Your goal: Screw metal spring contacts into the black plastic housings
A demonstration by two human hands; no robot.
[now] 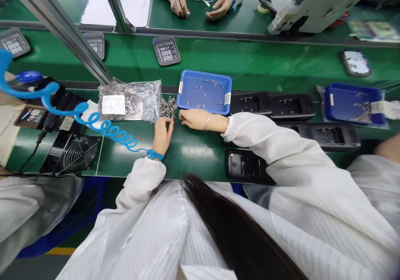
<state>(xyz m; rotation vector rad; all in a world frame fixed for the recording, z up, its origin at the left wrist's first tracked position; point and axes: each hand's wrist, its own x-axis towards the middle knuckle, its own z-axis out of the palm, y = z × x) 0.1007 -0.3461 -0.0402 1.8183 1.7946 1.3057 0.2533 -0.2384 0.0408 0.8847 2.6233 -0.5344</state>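
Observation:
A tangled pile of small shiny metal pieces (169, 106) lies on the green bench, at the mouth of a clear plastic bag (131, 101) filled with the same pieces. My left hand (163, 134), wearing a blue wrist strap (155, 154), is at the pile's near edge with its fingers closed; what they pinch is too small to tell. Just right of it, my right hand (194, 118) has its fingertips drawn together below the corner of a blue tray (204, 89); anything between them is hidden. A few metal pieces are scattered in that tray.
Black plastic housings (290, 106) stand to the right, partly under my right sleeve. Another blue tray (353, 103) lies beyond them. A coiled blue cord (114, 132) runs from my strap to the left, above a fan (79, 153). Opposite, a co-worker's hands (178, 1) are over the bench.

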